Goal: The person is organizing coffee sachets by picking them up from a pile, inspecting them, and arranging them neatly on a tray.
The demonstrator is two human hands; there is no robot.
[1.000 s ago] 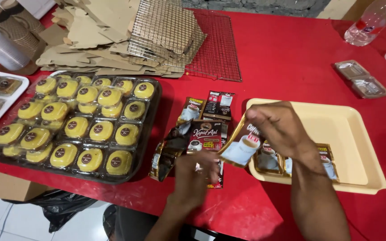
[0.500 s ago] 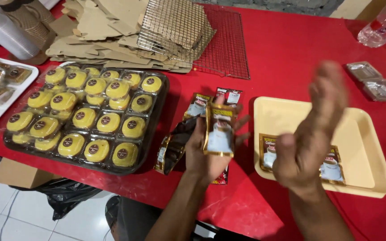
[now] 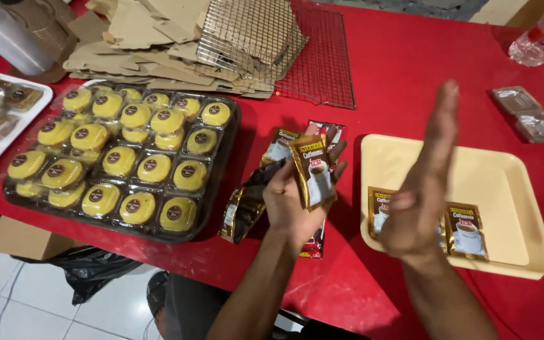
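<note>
The left hand [image 3: 294,198] pinched a coffee sachet [image 3: 313,171] loosely near the table's front edge — the right hand [image 3: 420,189] (flat, empty) might have knocked it down.

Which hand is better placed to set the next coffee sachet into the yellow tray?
Probably the left hand: it holds a coffee sachet upright beside the yellow tray. The right hand is raised open and empty above the tray.

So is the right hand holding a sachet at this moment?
No, the right hand is raised open and empty above the yellow tray, while the left hand holds the one coffee sachet.
</note>
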